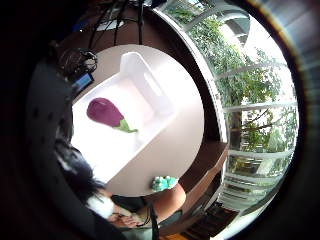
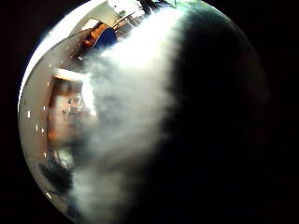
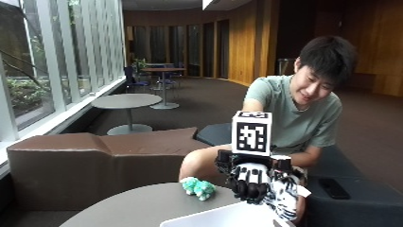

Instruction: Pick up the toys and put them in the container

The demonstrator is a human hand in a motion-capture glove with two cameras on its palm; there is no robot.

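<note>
Two toys are seen outside the hand: a purple eggplant toy (image 1: 106,112) with a green stem lies inside the white container (image 1: 150,87), and a small green plush toy (image 3: 199,187) sits on the round grey table (image 3: 126,205), near its edge and well apart from the container. The gloved right hand (image 3: 250,181) is held above the near corner of the container (image 3: 220,216), with its fingers curled downward around a black-and-white plush toy (image 3: 284,191) — the toy is gripped and hangs beside the palm. In the thumb side palm view, most of the picture is filled by blurred white and dark fur (image 2: 135,126), so the toy lies close against the palm. The bare hand is not clearly shown.
</note>
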